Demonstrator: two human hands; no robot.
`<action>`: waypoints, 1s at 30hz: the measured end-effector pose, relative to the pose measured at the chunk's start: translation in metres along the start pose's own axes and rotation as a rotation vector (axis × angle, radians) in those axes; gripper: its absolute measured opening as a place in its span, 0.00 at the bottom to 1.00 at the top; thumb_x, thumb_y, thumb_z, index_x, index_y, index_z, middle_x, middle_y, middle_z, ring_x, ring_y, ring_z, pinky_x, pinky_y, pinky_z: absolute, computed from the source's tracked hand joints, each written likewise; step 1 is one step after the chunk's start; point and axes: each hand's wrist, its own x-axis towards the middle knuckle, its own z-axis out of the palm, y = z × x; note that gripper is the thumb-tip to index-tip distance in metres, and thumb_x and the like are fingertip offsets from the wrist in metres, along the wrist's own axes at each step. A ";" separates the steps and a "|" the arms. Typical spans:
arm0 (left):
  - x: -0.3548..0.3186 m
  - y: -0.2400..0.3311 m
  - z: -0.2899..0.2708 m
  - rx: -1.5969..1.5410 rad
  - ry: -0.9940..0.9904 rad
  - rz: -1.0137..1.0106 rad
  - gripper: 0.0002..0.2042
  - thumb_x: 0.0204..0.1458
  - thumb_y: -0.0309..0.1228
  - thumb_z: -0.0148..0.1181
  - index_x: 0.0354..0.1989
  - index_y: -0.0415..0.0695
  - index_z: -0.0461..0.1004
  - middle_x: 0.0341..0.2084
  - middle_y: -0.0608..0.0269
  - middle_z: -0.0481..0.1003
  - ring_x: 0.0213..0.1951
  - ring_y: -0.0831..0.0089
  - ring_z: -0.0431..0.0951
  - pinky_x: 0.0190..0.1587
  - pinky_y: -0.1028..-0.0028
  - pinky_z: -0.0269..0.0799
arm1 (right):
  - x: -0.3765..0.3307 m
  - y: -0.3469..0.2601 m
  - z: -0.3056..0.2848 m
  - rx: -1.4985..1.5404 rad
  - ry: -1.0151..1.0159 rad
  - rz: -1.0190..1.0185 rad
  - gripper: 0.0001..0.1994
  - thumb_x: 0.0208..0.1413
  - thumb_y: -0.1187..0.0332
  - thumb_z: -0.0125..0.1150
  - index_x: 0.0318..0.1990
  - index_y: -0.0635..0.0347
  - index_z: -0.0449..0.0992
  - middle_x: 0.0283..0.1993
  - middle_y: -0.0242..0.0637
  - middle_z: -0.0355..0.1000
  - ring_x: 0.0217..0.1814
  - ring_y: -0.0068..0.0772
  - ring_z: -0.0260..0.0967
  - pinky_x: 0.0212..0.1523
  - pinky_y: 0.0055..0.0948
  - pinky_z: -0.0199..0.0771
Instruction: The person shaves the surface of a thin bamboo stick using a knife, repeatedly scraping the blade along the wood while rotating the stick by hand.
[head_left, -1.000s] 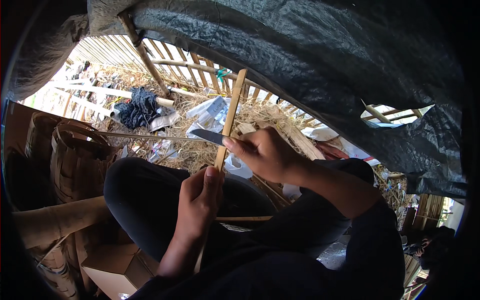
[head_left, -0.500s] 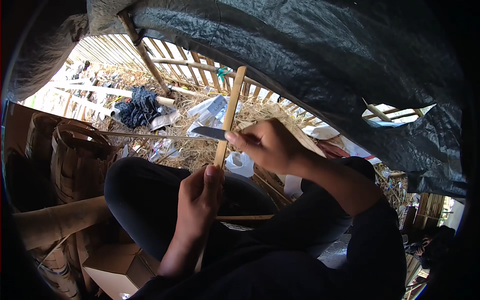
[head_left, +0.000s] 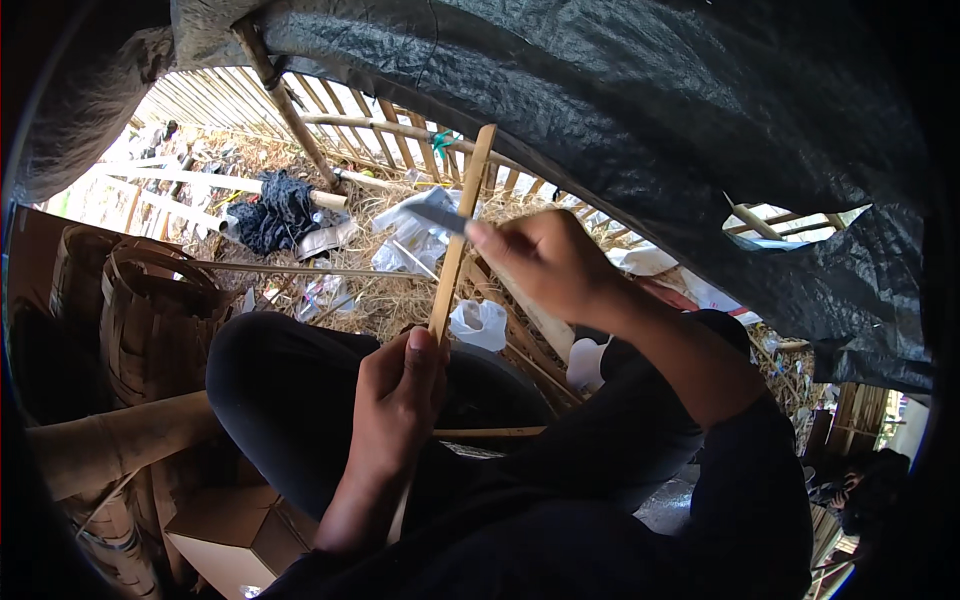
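Observation:
My left hand (head_left: 398, 390) is closed round the lower part of a flat bamboo strip (head_left: 449, 285), thumb pressed along it. The strip slants up and a little to the right, away from my lap. In my right hand (head_left: 555, 262) is a knife (head_left: 437, 217), its handle hidden in the fist. The dark blade points left and lies across the upper part of the strip, slightly blurred by motion. A thin pale piece below my left wrist looks like the strip's lower end.
Woven bamboo baskets (head_left: 150, 310) and a thick bamboo pole (head_left: 125, 445) stand at my left, above a cardboard box (head_left: 235, 535). Black plastic sheeting (head_left: 640, 110) hangs ahead and to the right. Beyond my knees lie dry straw, plastic scraps and a dark cloth (head_left: 275, 215), before a bamboo fence (head_left: 385, 130).
My right hand has moved the knife up along the strip, away from my left hand, and the blade has tilted. My left hand keeps its hold almost unmoved.

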 end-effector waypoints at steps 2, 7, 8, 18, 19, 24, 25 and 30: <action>0.001 0.000 0.002 -0.003 -0.009 0.004 0.23 0.66 0.47 0.44 0.27 0.39 0.69 0.14 0.76 0.61 0.17 0.89 0.57 0.20 0.82 0.49 | 0.006 0.003 -0.008 0.059 0.027 0.073 0.31 0.63 0.48 0.51 0.13 0.64 0.70 0.08 0.36 0.59 0.10 0.26 0.56 0.16 0.33 0.56; 0.005 -0.003 0.001 -0.025 0.004 -0.022 0.23 0.65 0.48 0.44 0.28 0.40 0.69 0.14 0.76 0.61 0.17 0.89 0.57 0.20 0.82 0.49 | 0.004 0.003 -0.003 0.072 -0.083 0.094 0.29 0.65 0.51 0.49 0.14 0.60 0.65 0.10 0.23 0.54 0.16 0.16 0.49 0.19 0.29 0.51; 0.003 -0.003 0.000 -0.024 0.008 -0.025 0.23 0.65 0.48 0.44 0.28 0.40 0.69 0.14 0.76 0.61 0.17 0.89 0.57 0.20 0.82 0.49 | 0.003 0.000 -0.003 0.113 -0.053 0.135 0.29 0.65 0.51 0.49 0.14 0.60 0.64 0.10 0.24 0.54 0.16 0.16 0.49 0.19 0.29 0.51; 0.006 -0.002 0.006 -0.041 -0.017 -0.021 0.24 0.65 0.49 0.44 0.28 0.40 0.69 0.14 0.76 0.61 0.17 0.88 0.57 0.19 0.82 0.49 | -0.008 0.005 0.007 -0.008 -0.054 -0.021 0.31 0.64 0.48 0.50 0.12 0.58 0.65 0.09 0.27 0.57 0.13 0.19 0.52 0.16 0.30 0.52; 0.009 -0.004 0.004 -0.055 -0.024 -0.022 0.24 0.65 0.50 0.44 0.28 0.40 0.69 0.13 0.76 0.61 0.16 0.88 0.57 0.19 0.82 0.48 | -0.005 0.010 0.006 -0.056 -0.040 -0.051 0.32 0.63 0.45 0.49 0.11 0.59 0.67 0.08 0.32 0.60 0.10 0.24 0.56 0.15 0.32 0.56; 0.006 -0.001 0.003 -0.040 -0.024 -0.017 0.24 0.65 0.50 0.43 0.28 0.40 0.69 0.13 0.76 0.61 0.16 0.89 0.57 0.19 0.82 0.48 | -0.008 0.000 0.008 0.098 -0.011 0.032 0.31 0.64 0.47 0.50 0.12 0.59 0.66 0.09 0.29 0.58 0.13 0.20 0.55 0.17 0.29 0.56; 0.006 -0.002 -0.001 -0.065 -0.031 -0.032 0.24 0.65 0.49 0.43 0.29 0.39 0.69 0.13 0.76 0.61 0.16 0.89 0.56 0.19 0.82 0.48 | -0.011 -0.001 0.021 0.110 0.051 -0.046 0.30 0.64 0.48 0.51 0.12 0.58 0.64 0.10 0.23 0.54 0.15 0.16 0.49 0.18 0.28 0.51; 0.003 -0.002 0.000 -0.089 0.001 -0.042 0.23 0.66 0.47 0.42 0.28 0.40 0.69 0.14 0.76 0.61 0.16 0.89 0.56 0.19 0.82 0.48 | -0.006 -0.004 0.004 0.176 -0.029 0.143 0.31 0.64 0.49 0.50 0.11 0.57 0.61 0.10 0.22 0.53 0.15 0.15 0.49 0.19 0.29 0.50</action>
